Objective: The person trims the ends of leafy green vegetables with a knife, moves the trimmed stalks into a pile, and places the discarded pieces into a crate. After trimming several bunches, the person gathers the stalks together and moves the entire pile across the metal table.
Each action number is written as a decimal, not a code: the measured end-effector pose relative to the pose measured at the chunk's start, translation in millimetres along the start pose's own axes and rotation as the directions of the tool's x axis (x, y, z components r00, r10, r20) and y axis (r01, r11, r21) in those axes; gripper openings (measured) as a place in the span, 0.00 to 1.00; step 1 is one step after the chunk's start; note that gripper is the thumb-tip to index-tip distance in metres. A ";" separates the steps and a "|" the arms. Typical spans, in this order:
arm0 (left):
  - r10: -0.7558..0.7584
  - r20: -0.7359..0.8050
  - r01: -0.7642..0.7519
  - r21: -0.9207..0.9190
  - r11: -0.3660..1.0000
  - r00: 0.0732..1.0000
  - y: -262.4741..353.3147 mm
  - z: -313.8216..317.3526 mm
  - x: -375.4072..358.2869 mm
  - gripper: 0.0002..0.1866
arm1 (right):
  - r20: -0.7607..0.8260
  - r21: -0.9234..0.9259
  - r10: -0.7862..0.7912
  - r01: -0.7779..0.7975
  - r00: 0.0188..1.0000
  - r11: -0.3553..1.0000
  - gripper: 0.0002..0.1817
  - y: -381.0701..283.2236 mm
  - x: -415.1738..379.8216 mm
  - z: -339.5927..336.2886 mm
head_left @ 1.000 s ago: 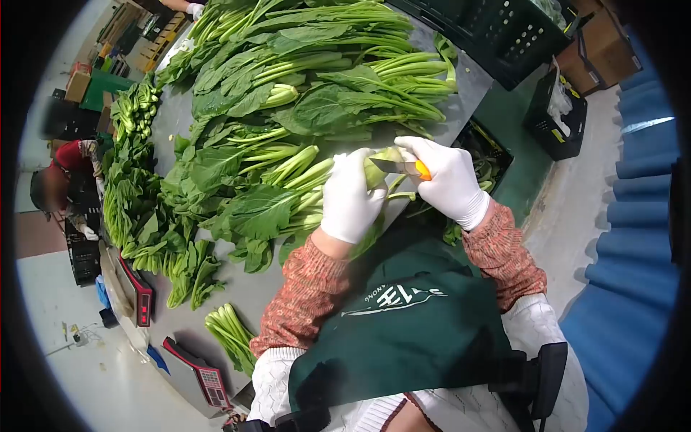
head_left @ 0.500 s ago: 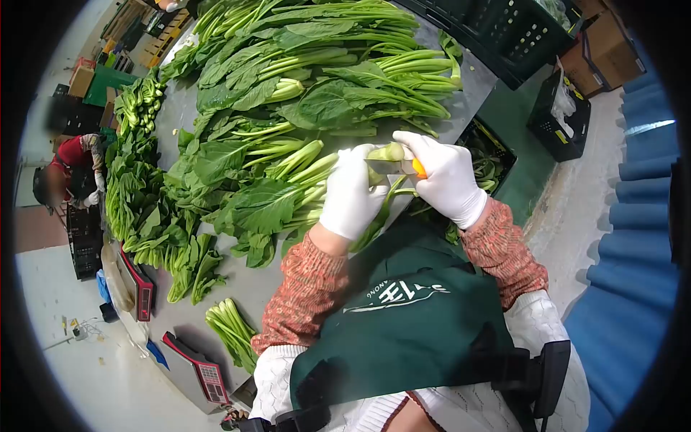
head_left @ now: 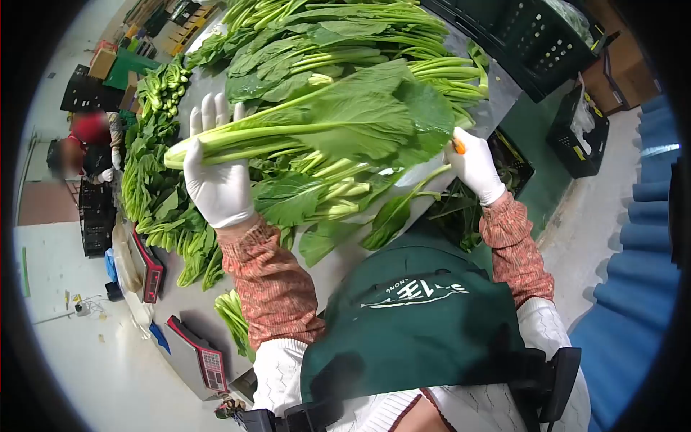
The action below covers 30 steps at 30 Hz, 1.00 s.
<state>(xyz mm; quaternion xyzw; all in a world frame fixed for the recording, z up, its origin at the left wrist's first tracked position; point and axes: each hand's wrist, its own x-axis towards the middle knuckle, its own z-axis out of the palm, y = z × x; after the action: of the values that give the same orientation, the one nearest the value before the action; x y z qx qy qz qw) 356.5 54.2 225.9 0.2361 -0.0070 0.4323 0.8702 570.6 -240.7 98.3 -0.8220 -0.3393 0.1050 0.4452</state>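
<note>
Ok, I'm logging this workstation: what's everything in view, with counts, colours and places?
Held greens: one bunch, green, centre
Piled greens: many, green, on table
Small bunch: one, green, near scales
Table: one, grey, centre
Scales: two, red-and-grey, lower left
Handle: one, orange, in front of apron
Crates: several, black, both sides
Curtain: one, blue, right
Co-worker: one, red top, left
Apron: one, dark green, wearer's front
Left hand: one, white-gloved, under held greens
Right hand: one, white-gloved, gripping handle

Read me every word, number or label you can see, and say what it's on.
"NONG", on the green apron; lettering before it unclear.
"王" and "1", larger, same apron.
Far red scale, display: too blurred.
Near red scale, keypad: too blurred.
Black crate, yellow label: too small.
</note>
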 end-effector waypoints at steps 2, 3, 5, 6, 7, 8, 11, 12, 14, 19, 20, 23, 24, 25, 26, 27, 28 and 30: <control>-0.017 -0.009 0.015 -0.175 0.984 1.000 26.0 -29.8 0.4 0.27 | 0.049 0.081 0.025 -0.029 0.998 0.996 0.14 3.7 -2.9 11.4; 0.028 -0.084 -0.043 -0.189 0.981 0.996 33.6 -40.3 -3.4 0.27 | 0.076 0.070 0.063 -0.068 0.995 0.995 0.15 2.7 -3.2 16.1; 0.104 -0.184 -0.140 -0.193 0.971 0.977 46.4 -58.6 -13.6 0.27 | 0.146 0.126 0.101 -0.120 0.984 0.985 0.15 2.8 -5.1 20.8; 0.119 -0.236 -0.170 -0.208 0.963 0.964 53.4 -67.6 -19.3 0.28 | 0.182 0.149 0.115 -0.143 0.977 0.978 0.16 1.4 -5.5 22.8; 0.123 -0.257 -0.187 -0.239 0.953 0.958 59.2 -75.2 -25.8 0.29 | 0.199 0.158 0.127 -0.160 0.972 0.974 0.17 -2.7 -6.6 25.0; 0.125 -0.278 -0.202 -0.270 0.942 0.953 64.4 -81.7 -32.0 0.30 | 0.175 0.166 0.033 -0.062 0.984 0.984 0.16 -1.9 -8.6 30.1; 0.109 -0.331 -0.242 -0.393 0.887 0.937 79.9 -106.8 -46.9 0.31 | 0.215 0.182 -0.086 0.047 0.973 0.982 0.16 -12.7 -11.9 39.6; 0.101 -0.315 -0.230 -0.406 0.885 0.944 84.4 -114.9 -51.1 0.30 | 0.362 0.208 0.087 -0.171 0.928 0.963 0.16 -25.2 -11.8 36.5; 0.051 -0.255 -0.151 -0.390 0.908 0.966 89.2 -125.1 -61.8 0.28 | 0.350 0.360 0.027 -0.161 0.936 0.919 0.17 -33.5 -13.3 45.6; 0.036 -0.172 -0.129 -0.568 0.813 0.984 77.4 -122.6 -69.1 0.35 | 0.555 0.567 0.045 -0.418 0.830 0.710 0.24 -84.3 -3.2 27.0; 0.021 -0.166 -0.119 -0.605 0.787 0.986 70.9 -114.8 -69.4 0.36 | 0.585 0.634 0.003 -0.460 0.811 0.622 0.24 -97.8 -2.3 23.3; 0.025 -0.230 -0.125 -0.435 0.892 0.973 51.1 -102.6 -63.7 0.37 | 0.562 0.672 0.005 -0.460 0.827 0.581 0.18 -125.6 -8.9 27.6; 0.018 -0.235 -0.112 -0.392 0.913 0.972 47.2 -105.6 -62.5 0.37 | 0.575 0.656 0.021 -0.476 0.818 0.586 0.17 -132.2 -10.2 29.9; 0.017 -0.247 -0.111 -0.372 0.921 0.969 42.8 -107.6 -60.5 0.37 | 0.572 0.620 0.068 -0.485 0.818 0.617 0.16 -139.7 -9.5 32.9; 0.017 -0.261 -0.112 -0.353 0.929 0.965 39.5 -109.3 -58.6 0.38 | 0.531 0.613 0.111 -0.471 0.840 0.634 0.15 -140.5 -8.2 34.4; -0.064 -0.232 -0.074 -0.540 0.838 0.971 39.5 -109.0 -57.3 0.29 | 0.486 0.605 0.152 -0.457 0.860 0.652 0.15 -138.5 -6.5 33.7; -0.033 -0.365 -0.171 -0.511 0.842 0.930 37.5 -109.3 -54.9 0.29 | 0.439 0.594 0.192 -0.443 0.878 0.671 0.14 -135.9 -4.5 32.9; 0.036 -0.358 -0.152 -0.300 0.942 0.933 29.5 -107.9 -58.9 0.26 | 0.409 0.675 0.192 -0.438 0.892 0.594 0.10 -126.0 -2.1 33.7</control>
<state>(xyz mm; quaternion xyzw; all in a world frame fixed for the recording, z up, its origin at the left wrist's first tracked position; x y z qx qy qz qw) 276.6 70.3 129.2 0.0101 0.0646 0.5019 0.8625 494.6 -172.7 179.6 -0.5846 -0.1745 0.4345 0.6626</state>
